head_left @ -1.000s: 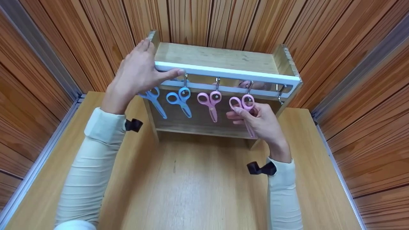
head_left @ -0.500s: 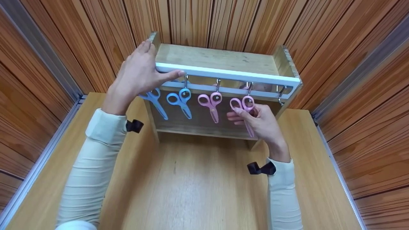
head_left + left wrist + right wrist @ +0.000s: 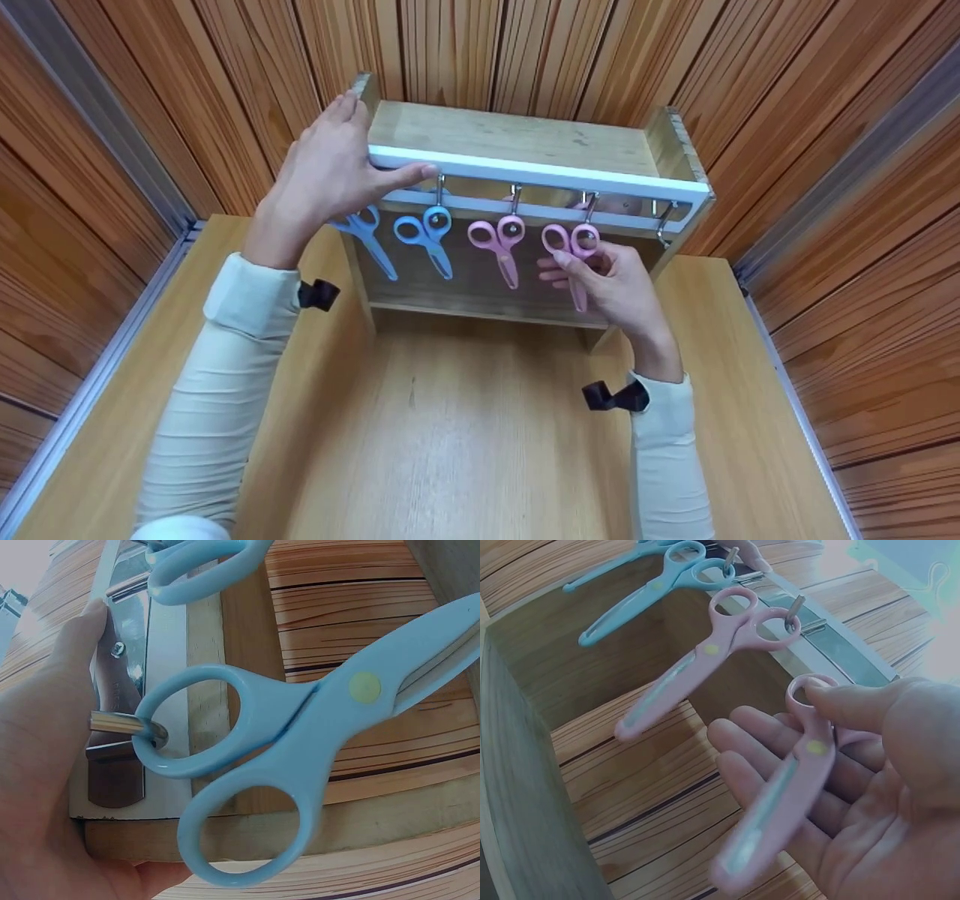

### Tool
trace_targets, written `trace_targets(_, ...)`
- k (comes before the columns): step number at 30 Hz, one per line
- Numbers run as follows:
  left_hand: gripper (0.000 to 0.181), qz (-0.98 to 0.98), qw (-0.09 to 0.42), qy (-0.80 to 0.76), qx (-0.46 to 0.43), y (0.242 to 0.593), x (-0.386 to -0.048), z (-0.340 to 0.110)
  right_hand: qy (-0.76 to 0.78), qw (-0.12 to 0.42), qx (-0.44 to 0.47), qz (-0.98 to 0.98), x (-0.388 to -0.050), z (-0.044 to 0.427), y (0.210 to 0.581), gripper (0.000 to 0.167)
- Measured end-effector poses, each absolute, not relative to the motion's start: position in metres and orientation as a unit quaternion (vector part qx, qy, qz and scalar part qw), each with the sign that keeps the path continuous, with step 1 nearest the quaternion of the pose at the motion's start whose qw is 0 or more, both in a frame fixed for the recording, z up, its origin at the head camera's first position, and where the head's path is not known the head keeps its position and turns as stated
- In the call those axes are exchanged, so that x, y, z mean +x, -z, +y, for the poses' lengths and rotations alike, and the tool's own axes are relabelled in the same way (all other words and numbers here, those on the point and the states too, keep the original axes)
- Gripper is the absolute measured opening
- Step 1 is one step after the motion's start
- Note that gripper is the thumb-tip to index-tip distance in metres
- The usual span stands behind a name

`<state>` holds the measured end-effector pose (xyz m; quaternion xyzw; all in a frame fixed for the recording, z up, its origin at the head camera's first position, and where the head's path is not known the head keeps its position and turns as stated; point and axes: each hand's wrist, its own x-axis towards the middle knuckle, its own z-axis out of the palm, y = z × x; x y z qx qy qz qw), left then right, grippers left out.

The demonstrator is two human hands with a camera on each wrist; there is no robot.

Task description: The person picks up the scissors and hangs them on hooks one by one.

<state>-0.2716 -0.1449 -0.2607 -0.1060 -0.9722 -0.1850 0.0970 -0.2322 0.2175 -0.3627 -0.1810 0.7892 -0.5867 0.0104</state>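
Observation:
My left hand (image 3: 322, 172) holds the left end of the wooden rack (image 3: 510, 135). Its thumb lies along the white rail (image 3: 525, 169), with the other fingers along the outer side. Two blue scissors hang near it; the nearer blue scissors (image 3: 330, 720) fill much of the left wrist view, one loop on a metal hook. The other blue scissors (image 3: 425, 232) hang to their right. Farther right are pink scissors (image 3: 499, 240) on a hook. My right hand (image 3: 619, 289) pinches the rightmost pink scissors (image 3: 802, 765), thumb on a handle loop, blades pointing down. The other loop is at a hook.
A bare hook (image 3: 664, 225) juts from the rail's right end. Beneath the rack lies a wooden tabletop (image 3: 450, 435). Wood-patterned walls (image 3: 862, 225) with metal edging stand behind and at both sides.
The blade end of the pink scissors in my right hand has swung slightly left. Both hands otherwise keep about the same places.

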Motion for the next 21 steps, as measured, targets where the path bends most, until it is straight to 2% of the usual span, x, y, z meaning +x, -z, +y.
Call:
trace_targets(12,0.123,-0.971,0.103,0.188,-0.109,0.261,-0.272,-0.144,0.542,-0.019,-0.145,0.827,-0.226,0.227,0.369,0.037)
trace_targets(21,0.125,-0.972,0.098,0.188,-0.106,0.26,-0.272,-0.145,0.471,-0.051,-0.107,0.874,-0.201,0.235,0.375,0.046)
